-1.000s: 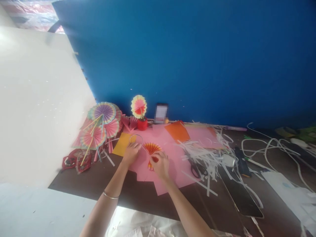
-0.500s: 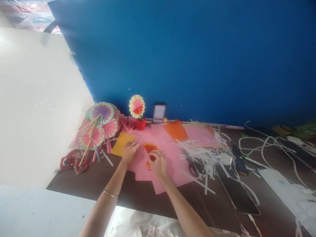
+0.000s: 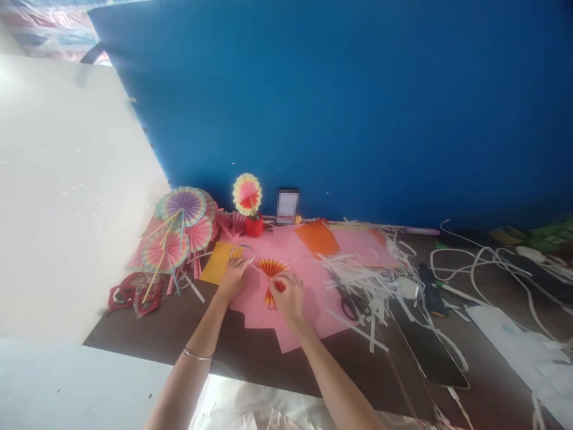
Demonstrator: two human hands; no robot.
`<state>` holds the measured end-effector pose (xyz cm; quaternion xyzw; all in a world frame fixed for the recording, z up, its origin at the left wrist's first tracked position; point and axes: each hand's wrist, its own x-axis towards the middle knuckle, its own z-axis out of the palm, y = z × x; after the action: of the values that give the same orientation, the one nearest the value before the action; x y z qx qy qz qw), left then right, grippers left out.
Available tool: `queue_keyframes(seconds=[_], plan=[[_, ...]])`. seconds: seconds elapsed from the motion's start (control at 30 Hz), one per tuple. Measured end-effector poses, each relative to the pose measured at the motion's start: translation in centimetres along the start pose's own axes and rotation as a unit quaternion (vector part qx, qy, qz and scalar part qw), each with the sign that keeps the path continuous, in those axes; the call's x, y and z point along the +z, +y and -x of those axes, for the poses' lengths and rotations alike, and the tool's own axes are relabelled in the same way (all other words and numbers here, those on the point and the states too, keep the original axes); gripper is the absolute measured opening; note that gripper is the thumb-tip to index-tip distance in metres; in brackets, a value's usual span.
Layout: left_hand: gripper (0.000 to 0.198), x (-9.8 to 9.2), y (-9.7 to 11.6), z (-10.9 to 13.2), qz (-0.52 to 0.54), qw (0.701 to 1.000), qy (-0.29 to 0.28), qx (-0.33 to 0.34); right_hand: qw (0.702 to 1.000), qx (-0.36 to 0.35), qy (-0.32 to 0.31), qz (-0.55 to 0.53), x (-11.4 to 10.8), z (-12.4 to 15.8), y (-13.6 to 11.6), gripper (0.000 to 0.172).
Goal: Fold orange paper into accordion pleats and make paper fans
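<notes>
A pleated orange-and-red paper fan [image 3: 271,267] lies on the pink sheets, pinched in at its middle so that both ends flare out. My right hand [image 3: 289,295] has its fingers closed on the fan's middle and hides part of it. To the left, my left hand [image 3: 233,279] pinches a thin pale strip [image 3: 242,246], which curls into a loop above the fingers. Its other end runs toward the fan's middle. Whether it is paper, tape or wire, I cannot make out. Pink paper [image 3: 262,316] is spread beneath both hands, with a yellow sheet [image 3: 213,266] beside my left hand.
Finished paper rosettes on sticks [image 3: 183,206] stand at the left. Behind are a red pot [image 3: 254,226] with a rosette and an upright phone [image 3: 287,206]. To the right lie white paper strips [image 3: 371,280], scissors [image 3: 349,307], a dark phone [image 3: 430,346] and white cables [image 3: 483,257].
The loop of pale strip at my left hand has shifted slightly. Both hands stay nearly in place, and the fan's lower end shows a little more.
</notes>
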<state>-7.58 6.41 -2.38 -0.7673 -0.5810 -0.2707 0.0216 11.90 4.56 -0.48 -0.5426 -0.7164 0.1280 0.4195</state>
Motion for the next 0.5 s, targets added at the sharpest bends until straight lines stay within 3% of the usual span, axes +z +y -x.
queue_keyframes(seconds=[0.2, 0.5], plan=[[0.022, -0.9, 0.9, 0.0, -0.052, 0.996, 0.065, -0.016, 0.999, -0.023, 0.023, -0.007, -0.5, -0.1, -0.1, 0.016], [0.018, -1.3, 2.8, 0.8, -0.047, 0.989, 0.120, 0.078, 0.990, 0.016, 0.122, -0.069, -2.4, -0.5, 0.3, 0.015]])
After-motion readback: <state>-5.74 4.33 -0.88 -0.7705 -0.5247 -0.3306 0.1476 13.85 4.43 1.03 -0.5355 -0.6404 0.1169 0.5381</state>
